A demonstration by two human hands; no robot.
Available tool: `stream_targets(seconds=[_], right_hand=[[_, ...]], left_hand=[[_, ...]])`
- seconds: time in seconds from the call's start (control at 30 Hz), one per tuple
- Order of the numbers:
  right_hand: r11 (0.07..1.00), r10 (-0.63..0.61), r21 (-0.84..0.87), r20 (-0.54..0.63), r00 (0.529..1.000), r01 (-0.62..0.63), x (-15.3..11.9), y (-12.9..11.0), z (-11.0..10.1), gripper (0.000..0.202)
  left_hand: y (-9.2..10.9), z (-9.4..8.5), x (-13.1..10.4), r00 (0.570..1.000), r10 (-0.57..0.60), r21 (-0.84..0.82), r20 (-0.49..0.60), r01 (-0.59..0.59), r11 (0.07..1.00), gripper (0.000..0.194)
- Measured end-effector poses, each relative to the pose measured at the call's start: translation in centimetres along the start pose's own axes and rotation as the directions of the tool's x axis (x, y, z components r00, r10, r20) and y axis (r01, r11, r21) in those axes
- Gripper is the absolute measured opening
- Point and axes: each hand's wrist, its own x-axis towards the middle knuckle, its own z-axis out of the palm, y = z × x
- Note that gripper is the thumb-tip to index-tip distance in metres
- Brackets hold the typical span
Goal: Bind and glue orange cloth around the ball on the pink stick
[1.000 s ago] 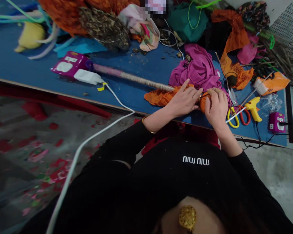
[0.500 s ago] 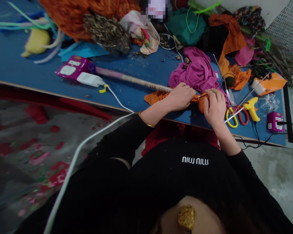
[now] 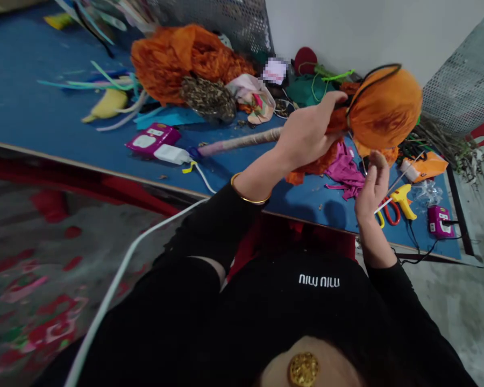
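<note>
An orange cloth ball [image 3: 387, 110] with a dark cord looped round it is raised above the right part of the table. My left hand [image 3: 308, 131] is wrapped round the gathered cloth at its base, where a wrapped stick [image 3: 242, 141] runs off to the left. Just below the ball, my right hand [image 3: 373, 183] is upright with its fingers extended and nothing visible in it. Crumpled orange cloth hangs under my left hand. Magenta cloth [image 3: 344, 172] lies on the table between the hands.
On the blue table [image 3: 242, 185] at right are red-handled scissors [image 3: 393, 213], a yellow glue gun [image 3: 404, 201], an orange packet [image 3: 429, 165] and a purple power box [image 3: 440, 221]. Another purple box [image 3: 155, 138] lies left. A white cable [image 3: 139, 236] crosses the near edge. Orange cloth [image 3: 185, 59] is heaped behind.
My left hand has lifted the orange ball up from the table edge. My right hand has come off it and opened. The view has shifted, showing more wall behind the table.
</note>
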Motion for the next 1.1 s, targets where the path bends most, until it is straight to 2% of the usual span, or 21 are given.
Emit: stream_targets(seconds=[0.07, 0.17, 0.23, 0.3, 0.37, 0.43, 0.53, 0.6, 0.67, 0.73, 0.9, 1.0, 1.1], right_hand=[[0.998, -0.053, 0.044, 0.120, 0.991, 0.047, 1.5, -0.1, 1.4, 0.043], [0.995, -0.094, 0.059, 0.193, 0.977, 0.084, 5.4, -0.4, 3.1, 0.053], [0.994, -0.052, 0.109, 0.243, 0.969, 0.026, 8.4, -1.0, 3.7, 0.059], [0.963, 0.009, 0.258, 0.265, 0.964, -0.080, 10.8, -2.0, 3.9, 0.057], [0.881, 0.077, 0.436, 0.253, 0.964, -0.185, 12.2, -3.3, 3.7, 0.050], [0.764, 0.170, 0.581, 0.237, 0.957, -0.280, 12.8, -4.4, 3.2, 0.039], [0.618, 0.248, 0.692, 0.280, 0.927, -0.374, 13.5, -5.1, 2.4, 0.029], [0.582, 0.224, 0.721, 0.303, 0.926, -0.376, 14.4, -5.0, 2.0, 0.028], [0.580, 0.170, 0.732, 0.322, 0.932, -0.358, 15.5, -4.8, 1.7, 0.029], [0.590, 0.133, 0.727, 0.340, 0.931, -0.350, 16.3, -4.8, 1.8, 0.032], [0.637, 0.167, 0.679, 0.342, 0.925, -0.366, 15.7, -6.2, 3.0, 0.039], [0.720, 0.149, 0.595, 0.370, 0.917, -0.357, 14.5, -6.2, 3.9, 0.037], [0.814, 0.109, 0.516, 0.316, 0.943, -0.267, 13.8, -5.2, 4.8, 0.037]], left_hand=[[1.7, -0.8, 2.0, 0.999, -0.016, -0.017, -0.036, 0.015, 1.000, 0.061], [4.2, -1.0, 4.2, 0.995, -0.007, -0.013, -0.101, 0.006, 1.000, 0.063], [5.4, -0.4, 4.8, 0.994, 0.011, -0.012, -0.107, -0.013, 1.000, 0.063], [5.9, 0.7, 4.9, 0.991, 0.092, -0.067, -0.095, -0.099, 0.993, 0.066], [5.6, 1.7, 4.7, 0.976, 0.188, -0.184, -0.106, -0.205, 0.961, 0.073], [4.5, 2.2, 4.3, 0.964, 0.239, -0.335, -0.117, -0.264, 0.904, 0.074], [2.4, 2.2, 3.5, 0.976, 0.211, -0.498, -0.052, -0.208, 0.842, 0.055], [1.4, 2.0, 2.9, 0.989, 0.145, -0.500, 0.040, -0.106, 0.860, 0.043], [0.9, 1.8, 2.5, 0.990, 0.099, -0.513, 0.102, -0.033, 0.858, 0.035], [1.1, 1.9, 2.2, 0.993, 0.075, -0.572, 0.092, -0.009, 0.820, 0.033], [2.8, 2.8, 2.9, 0.997, -0.034, -0.774, -0.062, -0.027, 0.632, 0.025], [3.3, 3.5, 3.9, 0.981, -0.115, -0.864, -0.155, -0.078, 0.497, 0.018], [3.1, 4.1, 4.3, 0.952, -0.181, -0.868, -0.245, -0.133, 0.478, 0.007]])
